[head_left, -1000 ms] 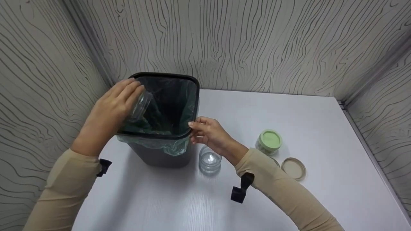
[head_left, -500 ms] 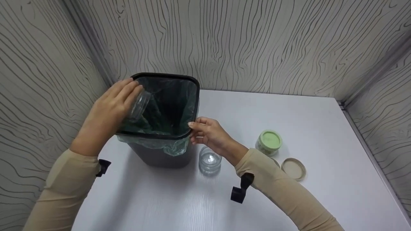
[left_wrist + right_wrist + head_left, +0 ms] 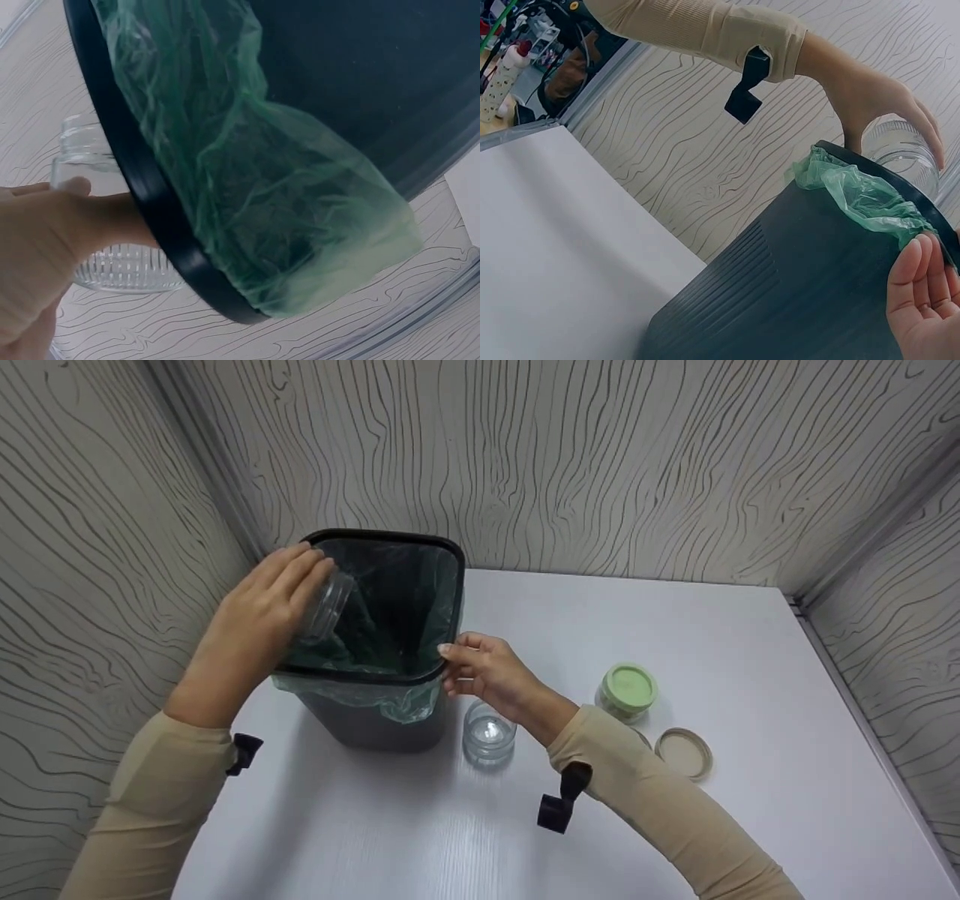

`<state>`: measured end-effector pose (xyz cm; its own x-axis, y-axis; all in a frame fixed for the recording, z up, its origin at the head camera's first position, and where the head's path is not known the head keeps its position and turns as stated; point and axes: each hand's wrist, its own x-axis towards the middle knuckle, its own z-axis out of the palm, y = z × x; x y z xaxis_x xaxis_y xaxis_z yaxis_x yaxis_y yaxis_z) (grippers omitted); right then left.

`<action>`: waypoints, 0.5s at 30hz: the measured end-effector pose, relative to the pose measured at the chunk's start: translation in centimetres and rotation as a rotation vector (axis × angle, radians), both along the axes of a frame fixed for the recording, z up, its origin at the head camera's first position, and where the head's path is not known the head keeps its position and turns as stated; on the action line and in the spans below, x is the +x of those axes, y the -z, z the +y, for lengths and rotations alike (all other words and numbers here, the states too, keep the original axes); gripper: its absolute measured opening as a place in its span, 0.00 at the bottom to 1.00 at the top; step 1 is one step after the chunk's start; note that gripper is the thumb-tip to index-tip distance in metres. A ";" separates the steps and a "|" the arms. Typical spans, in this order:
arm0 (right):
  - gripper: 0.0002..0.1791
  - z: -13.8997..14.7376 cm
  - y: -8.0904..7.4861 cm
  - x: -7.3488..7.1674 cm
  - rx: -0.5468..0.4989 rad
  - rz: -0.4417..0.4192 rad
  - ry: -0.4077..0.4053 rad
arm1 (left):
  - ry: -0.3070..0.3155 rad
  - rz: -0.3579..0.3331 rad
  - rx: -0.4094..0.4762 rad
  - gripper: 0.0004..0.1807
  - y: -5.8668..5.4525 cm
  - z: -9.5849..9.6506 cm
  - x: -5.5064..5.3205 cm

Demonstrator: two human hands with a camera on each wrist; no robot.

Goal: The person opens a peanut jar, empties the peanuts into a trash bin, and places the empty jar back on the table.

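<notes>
At left of frame, a person's left hand (image 3: 259, 607), fingers and thumb curled round a clear glass jar (image 3: 328, 607), holds it tilted over the mouth of a dark bin (image 3: 375, 724). The bin stands left of centre on a white tabletop (image 3: 360, 832), a green liner (image 3: 412, 701) spilling over its near edge. Near the frame's middle, the right hand (image 3: 491, 669) pinches the bin's near right corner, thumb on the rim and fingers bent beneath. Just below it stands a second clear jar (image 3: 489, 739), upright. Right of centre, beyond the sleeve (image 3: 637, 780), sit a green-lidded jar (image 3: 628, 690) and a round beige lid (image 3: 684, 754).
</notes>
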<state>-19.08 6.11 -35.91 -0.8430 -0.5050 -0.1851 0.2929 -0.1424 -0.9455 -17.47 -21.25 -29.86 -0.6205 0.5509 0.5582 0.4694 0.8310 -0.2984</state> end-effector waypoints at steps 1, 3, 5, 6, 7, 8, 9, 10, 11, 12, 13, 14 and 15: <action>0.10 0.0 0.0 0.0 0.000 -0.001 0.001 | 0.000 0.004 0.002 0.28 0.0 0.0 0.0; 0.10 0.0 0.0 0.0 0.001 -0.001 0.000 | 0.003 0.014 0.006 0.27 0.1 0.1 0.0; 0.10 0.0 0.0 -0.1 0.000 0.000 0.001 | 0.009 0.028 0.017 0.27 0.1 0.1 0.1; 0.09 0.0 0.0 -0.1 0.000 0.002 0.001 | 0.011 0.035 0.021 0.26 0.1 0.2 0.1; 0.09 0.0 0.0 -0.1 -0.001 0.003 0.002 | 0.013 0.039 0.028 0.26 0.2 0.2 0.1; 0.09 0.0 0.1 -0.1 -0.001 0.005 0.002 | 0.015 0.043 0.034 0.26 0.2 0.2 0.1; 0.09 0.0 0.1 -0.1 -0.002 0.007 0.003 | 0.014 0.046 0.040 0.26 0.2 0.3 0.1; 0.09 0.0 0.1 -0.1 -0.003 0.010 0.004 | 0.013 0.047 0.048 0.26 0.2 0.3 0.1; 0.09 0.0 0.1 -0.1 -0.004 0.014 0.005 | 0.011 0.045 0.056 0.27 0.3 0.3 0.1; 0.09 0.0 0.2 -0.1 -0.005 0.016 0.005 | 0.009 0.042 0.063 0.28 0.2 0.4 0.2; 0.09 -0.1 0.2 -0.1 -0.005 0.018 0.006 | 0.008 0.040 0.070 0.29 0.3 0.4 0.2; 0.09 0.0 0.3 -0.1 -0.008 0.020 0.005 | 0.008 0.038 0.081 0.30 0.3 0.4 0.2; 0.09 0.0 0.3 -0.1 -0.009 0.021 0.005 | 0.009 0.037 0.093 0.30 0.4 0.5 0.2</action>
